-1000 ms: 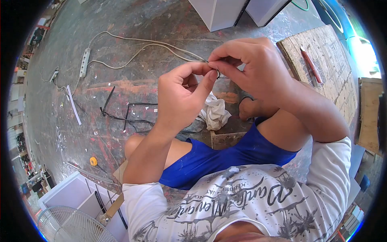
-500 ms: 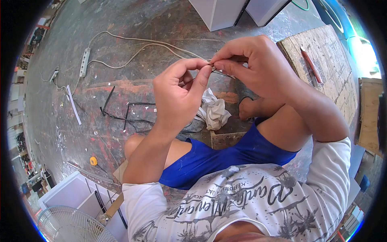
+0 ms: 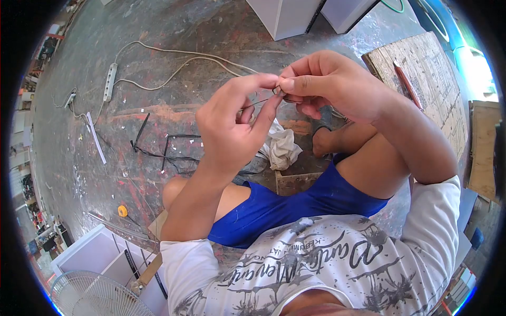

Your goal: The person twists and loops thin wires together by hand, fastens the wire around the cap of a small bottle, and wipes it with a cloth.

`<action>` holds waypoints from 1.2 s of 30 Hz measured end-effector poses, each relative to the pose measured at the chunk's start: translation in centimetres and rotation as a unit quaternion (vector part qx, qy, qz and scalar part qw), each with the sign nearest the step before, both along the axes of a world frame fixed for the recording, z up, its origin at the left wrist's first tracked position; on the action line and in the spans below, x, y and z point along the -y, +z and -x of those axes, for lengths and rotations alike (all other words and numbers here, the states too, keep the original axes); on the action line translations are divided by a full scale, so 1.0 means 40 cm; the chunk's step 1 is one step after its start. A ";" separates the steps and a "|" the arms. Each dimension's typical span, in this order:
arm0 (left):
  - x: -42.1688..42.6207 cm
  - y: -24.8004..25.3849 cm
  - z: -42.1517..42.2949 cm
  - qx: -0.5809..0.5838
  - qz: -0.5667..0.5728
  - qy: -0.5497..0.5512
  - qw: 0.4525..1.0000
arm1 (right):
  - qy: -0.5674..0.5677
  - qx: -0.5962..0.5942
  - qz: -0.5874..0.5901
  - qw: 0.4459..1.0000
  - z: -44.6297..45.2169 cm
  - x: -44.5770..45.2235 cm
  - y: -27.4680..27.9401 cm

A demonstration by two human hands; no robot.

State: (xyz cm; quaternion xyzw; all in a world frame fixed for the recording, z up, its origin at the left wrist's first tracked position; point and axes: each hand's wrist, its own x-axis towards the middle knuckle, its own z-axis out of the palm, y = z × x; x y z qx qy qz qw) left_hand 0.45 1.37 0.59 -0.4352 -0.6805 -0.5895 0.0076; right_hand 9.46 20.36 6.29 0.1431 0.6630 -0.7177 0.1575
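Pinching a thin dark strand above the floor, between nearly closed fingers of left hand and right hand; probably light and springy, best gripped close to the end.

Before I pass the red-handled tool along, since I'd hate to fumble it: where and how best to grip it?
Probably pinch the red-handled tool across its red middle, from above and the right. It lies long and narrow on the wooden board; in view, the right forearm crowds its near end.
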 end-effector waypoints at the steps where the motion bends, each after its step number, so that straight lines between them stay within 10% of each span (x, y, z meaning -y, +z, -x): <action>1: -0.004 0.001 0.000 -0.031 -0.018 -0.002 0.999 | 0.001 0.001 -0.004 1.000 -0.002 0.000 0.003; 7: -0.010 -0.013 0.018 -0.124 -0.075 -0.017 0.989 | -0.008 0.021 -0.034 0.999 -0.015 0.004 0.018; 25: -0.001 0.010 -0.009 0.211 -0.070 -0.025 0.975 | 0.012 -0.005 -0.129 0.991 -0.012 0.021 0.022; 36: 0.002 0.013 0.017 -0.177 -0.005 0.041 0.983 | -0.020 -0.025 -0.100 0.994 -0.012 0.022 0.023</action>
